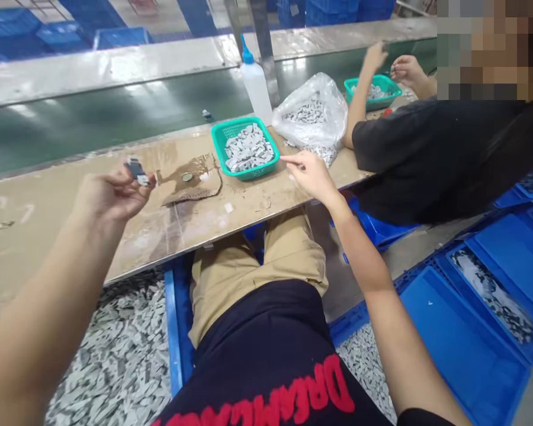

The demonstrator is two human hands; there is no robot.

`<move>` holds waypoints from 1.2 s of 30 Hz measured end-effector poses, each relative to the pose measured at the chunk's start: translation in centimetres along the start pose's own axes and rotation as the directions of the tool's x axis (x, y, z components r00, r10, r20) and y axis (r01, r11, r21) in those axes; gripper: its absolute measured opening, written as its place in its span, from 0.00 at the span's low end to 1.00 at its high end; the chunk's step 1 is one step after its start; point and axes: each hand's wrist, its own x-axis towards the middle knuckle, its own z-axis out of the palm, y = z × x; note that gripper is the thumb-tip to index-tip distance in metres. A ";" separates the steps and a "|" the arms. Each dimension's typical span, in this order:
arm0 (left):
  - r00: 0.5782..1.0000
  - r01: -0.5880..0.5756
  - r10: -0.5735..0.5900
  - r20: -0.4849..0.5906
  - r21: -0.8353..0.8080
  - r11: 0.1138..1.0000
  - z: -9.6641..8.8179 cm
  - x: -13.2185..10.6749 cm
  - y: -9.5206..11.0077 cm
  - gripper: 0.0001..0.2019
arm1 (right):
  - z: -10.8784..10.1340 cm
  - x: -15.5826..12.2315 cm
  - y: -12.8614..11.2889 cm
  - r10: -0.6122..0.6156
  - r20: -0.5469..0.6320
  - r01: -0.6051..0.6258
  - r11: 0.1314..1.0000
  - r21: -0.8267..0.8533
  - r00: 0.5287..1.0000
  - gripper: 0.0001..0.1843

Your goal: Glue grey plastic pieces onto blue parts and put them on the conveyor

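Observation:
My left hand (118,198) is raised over the left part of the bench, its fingers closed on a small dark grey and white plastic part (136,170). My right hand (311,176) is beside the right rim of a green basket (244,173), with its index finger stretched toward it. Nothing shows between the right fingers. Small light-grey plastic pieces (250,149) fill the basket. Between my hands lies a torn piece of brown cardboard (199,188) with a small round object (187,177) on it.
A white bottle with a blue nozzle (257,89) stands behind the basket, next to an open plastic bag (333,106) of grey pieces. At right a co-worker (408,154) works at another green basket (379,103). Bins of grey parts (124,349) and blue crates (466,337) flank my legs.

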 end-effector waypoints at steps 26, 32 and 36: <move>0.993 0.106 -0.095 0.065 -0.193 0.976 -7.0 8.3 2.3 0.15 | 8.1 12.0 -4.2 0.057 0.417 0.060 0.963 -0.263 0.907 0.19; 0.956 0.269 -0.229 0.183 -0.235 0.934 -8.0 12.1 3.1 0.19 | 11.8 15.8 -2.0 0.039 0.655 0.170 0.953 -0.252 0.755 0.15; 0.954 0.285 -0.250 0.166 -0.238 0.929 -8.9 14.9 3.6 0.19 | 11.9 16.1 -1.1 0.076 0.704 0.169 0.947 -0.272 0.706 0.13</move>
